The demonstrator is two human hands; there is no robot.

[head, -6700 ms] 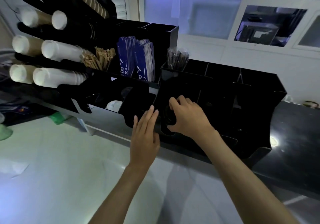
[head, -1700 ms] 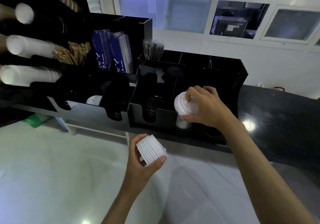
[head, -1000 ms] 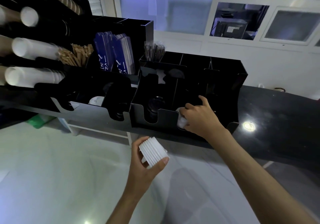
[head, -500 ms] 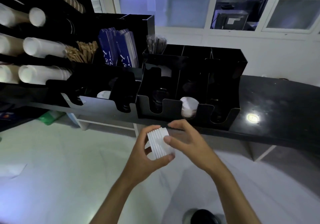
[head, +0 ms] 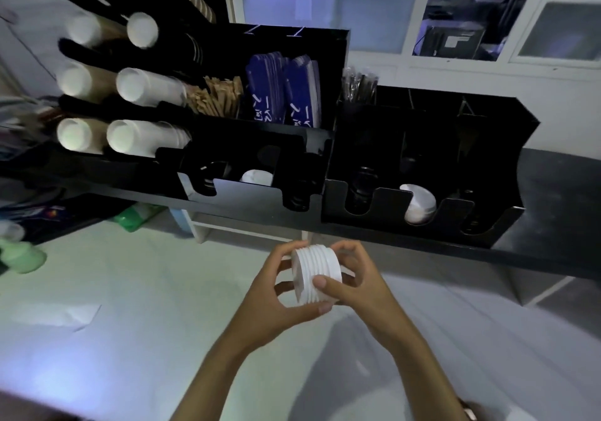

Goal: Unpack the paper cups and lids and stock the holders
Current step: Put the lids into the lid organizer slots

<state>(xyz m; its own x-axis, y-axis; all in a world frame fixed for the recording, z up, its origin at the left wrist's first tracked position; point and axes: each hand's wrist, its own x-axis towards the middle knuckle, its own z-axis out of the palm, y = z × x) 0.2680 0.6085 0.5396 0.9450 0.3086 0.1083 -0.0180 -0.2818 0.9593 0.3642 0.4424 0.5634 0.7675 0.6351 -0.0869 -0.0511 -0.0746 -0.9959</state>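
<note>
Lids (head: 316,277), stacked, are sitting below the black holder (head: 422,173), both the left hand (head: 276,303) and the right hand (head: 354,284) curling fingers around them. Advise squaring the stack before loading the middle slot.

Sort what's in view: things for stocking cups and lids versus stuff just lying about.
Job:
- stack of white plastic lids, held by left hand and right hand
- black acrylic lid holder
- white lids already slotted
- white paper cup stacks

Lying about:
- wooden stirrers
- blue sleeves
- green bottle
</note>
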